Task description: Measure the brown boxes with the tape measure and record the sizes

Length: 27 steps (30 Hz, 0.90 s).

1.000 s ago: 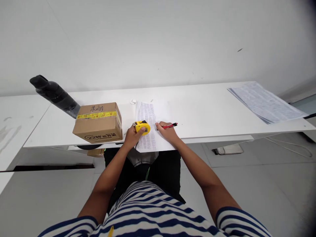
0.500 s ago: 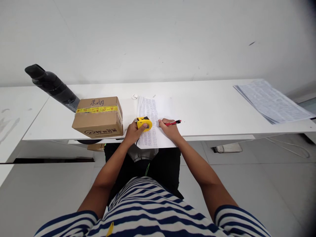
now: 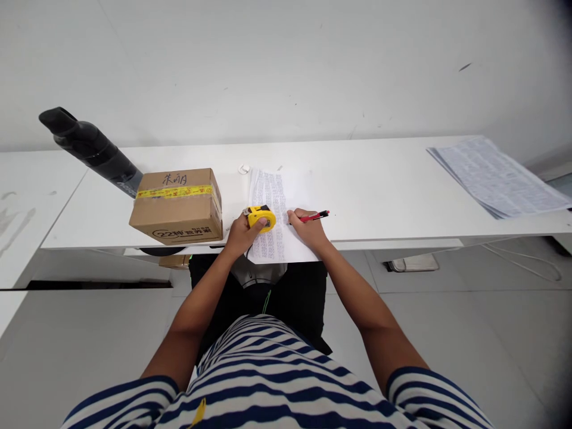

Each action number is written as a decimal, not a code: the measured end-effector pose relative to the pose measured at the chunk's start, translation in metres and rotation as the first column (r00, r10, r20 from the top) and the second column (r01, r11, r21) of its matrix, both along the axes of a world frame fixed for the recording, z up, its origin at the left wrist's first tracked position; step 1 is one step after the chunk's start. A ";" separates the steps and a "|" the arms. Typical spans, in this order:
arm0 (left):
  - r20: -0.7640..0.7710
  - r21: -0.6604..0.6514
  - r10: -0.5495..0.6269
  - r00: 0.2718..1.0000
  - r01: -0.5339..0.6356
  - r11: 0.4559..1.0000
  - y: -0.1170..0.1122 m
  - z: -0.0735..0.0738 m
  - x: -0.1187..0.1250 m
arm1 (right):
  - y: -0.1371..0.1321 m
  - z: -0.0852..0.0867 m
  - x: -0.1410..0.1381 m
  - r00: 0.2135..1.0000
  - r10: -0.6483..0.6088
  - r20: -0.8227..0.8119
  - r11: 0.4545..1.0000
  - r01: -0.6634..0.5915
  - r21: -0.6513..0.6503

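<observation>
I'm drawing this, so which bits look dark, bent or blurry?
Head view: the top right corner goes dark; same head view: the bottle leans outward, perhaps from lens stretching; head view again: print on the far-right papers blurs past reading, while the tape measure looks clearer.

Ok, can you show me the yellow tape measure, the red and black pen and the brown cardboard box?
Yellow tape measure (image 3: 260, 215), head view: side of its case.
Red and black pen (image 3: 314, 217), head view: its barrel.
Brown cardboard box (image 3: 175, 206), head view: its top face.
</observation>
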<state>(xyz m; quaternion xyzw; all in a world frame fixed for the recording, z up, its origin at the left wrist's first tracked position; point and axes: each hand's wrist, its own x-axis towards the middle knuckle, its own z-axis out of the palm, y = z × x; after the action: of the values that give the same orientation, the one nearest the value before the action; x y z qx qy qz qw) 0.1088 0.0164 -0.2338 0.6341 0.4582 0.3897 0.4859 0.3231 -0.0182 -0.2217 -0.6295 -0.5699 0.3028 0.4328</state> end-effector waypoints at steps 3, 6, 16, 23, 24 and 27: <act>0.000 0.009 -0.003 1.000 0.003 1.000 -0.001 0.003 0.000 | 0.000 -0.001 0.000 1.000 0.012 -0.005 1.000 -0.012 -0.003; 0.002 0.001 -0.007 1.000 0.007 1.000 -0.002 0.005 0.001 | 0.000 -0.001 0.001 1.000 0.012 -0.009 1.000 -0.012 -0.005; 0.000 -0.006 -0.015 1.000 0.015 1.000 -0.001 0.004 0.001 | 0.000 -0.001 0.001 1.000 -0.016 -0.019 1.000 0.016 -0.007; 0.006 0.000 -0.019 1.000 0.019 1.000 -0.001 0.004 0.001 | -0.001 0.000 0.000 0.999 -0.037 -0.026 0.999 0.037 -0.008; 0.005 0.000 -0.020 1.000 0.020 1.000 -0.001 0.004 0.001 | -0.001 0.001 0.000 0.999 -0.045 -0.027 0.999 0.045 -0.007; 0.000 0.000 -0.021 1.000 0.021 1.000 -0.001 0.004 0.001 | -0.001 0.001 0.000 0.998 -0.056 -0.028 0.998 0.056 -0.004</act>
<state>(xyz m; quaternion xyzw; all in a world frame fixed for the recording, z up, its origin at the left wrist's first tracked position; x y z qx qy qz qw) 0.1101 0.0149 -0.2300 0.6388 0.4516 0.3846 0.4900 0.3229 -0.0190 -0.2209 -0.6414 -0.5454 0.3005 0.4482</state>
